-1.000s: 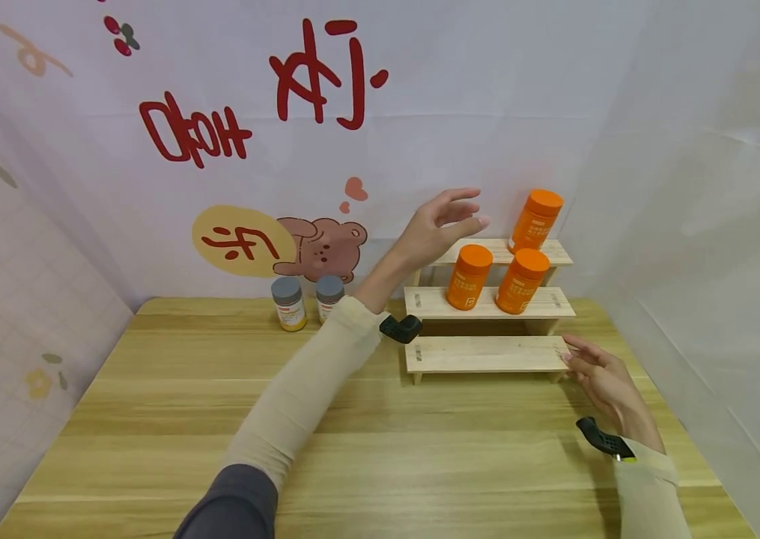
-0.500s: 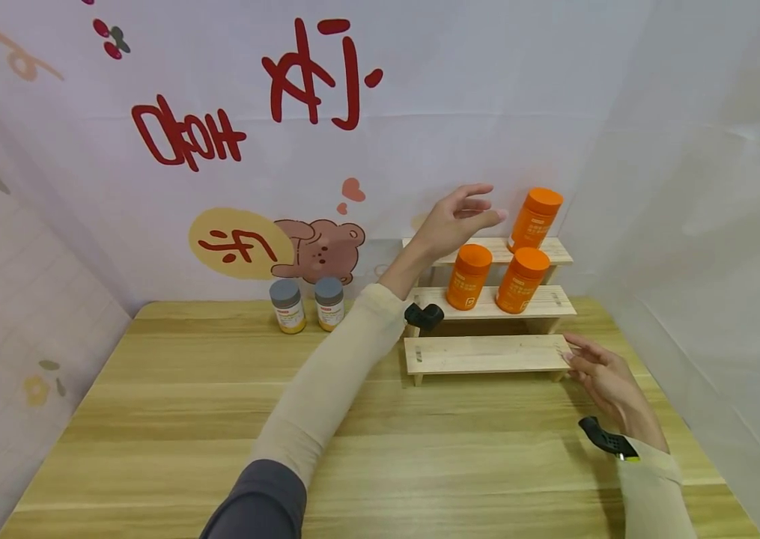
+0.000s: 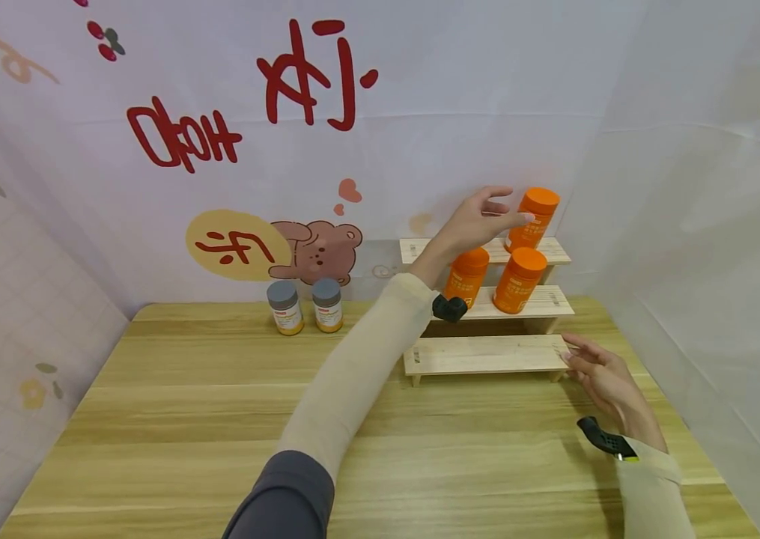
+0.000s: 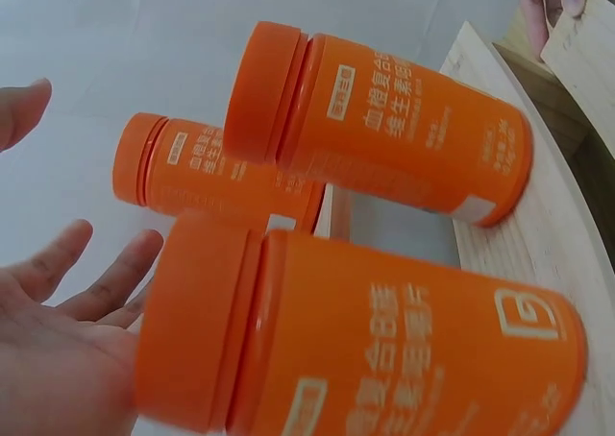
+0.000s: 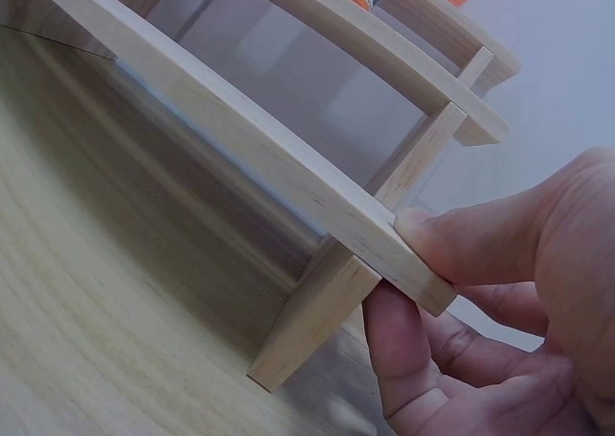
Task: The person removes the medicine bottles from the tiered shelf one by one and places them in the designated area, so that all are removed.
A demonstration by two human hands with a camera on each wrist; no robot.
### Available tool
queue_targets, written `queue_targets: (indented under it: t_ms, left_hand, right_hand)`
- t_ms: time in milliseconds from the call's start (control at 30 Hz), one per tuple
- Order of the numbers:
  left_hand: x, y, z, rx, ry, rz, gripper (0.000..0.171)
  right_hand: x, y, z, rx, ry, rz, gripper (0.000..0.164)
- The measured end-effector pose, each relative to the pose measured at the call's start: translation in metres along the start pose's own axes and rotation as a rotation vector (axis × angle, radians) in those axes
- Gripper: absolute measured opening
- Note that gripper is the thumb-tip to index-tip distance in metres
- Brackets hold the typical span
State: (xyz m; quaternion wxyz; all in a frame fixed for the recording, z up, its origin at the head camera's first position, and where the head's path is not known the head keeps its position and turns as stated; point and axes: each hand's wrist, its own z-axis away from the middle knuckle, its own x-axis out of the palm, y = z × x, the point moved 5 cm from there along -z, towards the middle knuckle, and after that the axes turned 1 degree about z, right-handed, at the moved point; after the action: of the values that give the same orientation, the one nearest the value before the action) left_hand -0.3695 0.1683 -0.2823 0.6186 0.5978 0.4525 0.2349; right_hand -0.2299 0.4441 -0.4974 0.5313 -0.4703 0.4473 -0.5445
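Observation:
A three-step wooden display rack (image 3: 487,355) stands at the back right of the table. One orange supplement bottle (image 3: 538,224) is on its top step, and two more, a left bottle (image 3: 464,284) and a right bottle (image 3: 520,281), stand on the middle step. My left hand (image 3: 477,223) reaches over the rack, its thumb overlapping the top bottle in the head view. In the left wrist view its fingers (image 4: 62,273) are spread beside the bottles' caps, gripping nothing. My right hand (image 3: 609,380) pinches the bottom step's right end, thumb (image 5: 471,230) above and fingers beneath.
Two grey-capped bottles, one on the left (image 3: 285,308) and one on the right (image 3: 328,305), stand on the wooden table (image 3: 218,419) left of the rack. Printed white cloth (image 3: 460,90) hangs behind and at both sides, close to the rack's back.
My left hand has moved right, toward the top orange bottle; its forearm now partly covers the left bottle on the middle step. My right hand has stayed at the rack's end.

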Motion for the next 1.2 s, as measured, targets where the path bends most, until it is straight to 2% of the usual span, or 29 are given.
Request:
queue_targets:
  t_ms: [133,400,600,800,1033,1200]
  left_hand:
    - [0.006,0.0,-0.006,-0.022,0.014,-0.001,0.073]
    - [0.011,-0.002,-0.019,-0.096,0.035,-0.035,0.076]
    - [0.016,-0.001,-0.027,-0.112,0.036,-0.064,0.077]
    - [0.026,0.0,-0.036,-0.105,0.054,-0.052,0.077]
    - [0.038,0.0,-0.047,-0.142,0.113,-0.093,0.072]
    - [0.045,0.001,-0.052,-0.144,0.16,-0.172,0.063]
  right_hand:
    - [0.0,0.0,0.0,-0.001,0.006,0.003,0.057]
    - [0.001,0.002,-0.001,-0.012,0.004,-0.005,0.052]
    - [0.0,0.002,0.0,-0.005,0.008,-0.001,0.052]
    - [0.001,0.0,0.0,-0.009,0.0,-0.007,0.057]
    - [0.002,0.0,0.001,-0.021,-0.012,-0.015,0.053]
    - [0.002,-0.001,0.001,-0.02,-0.028,-0.006,0.053]
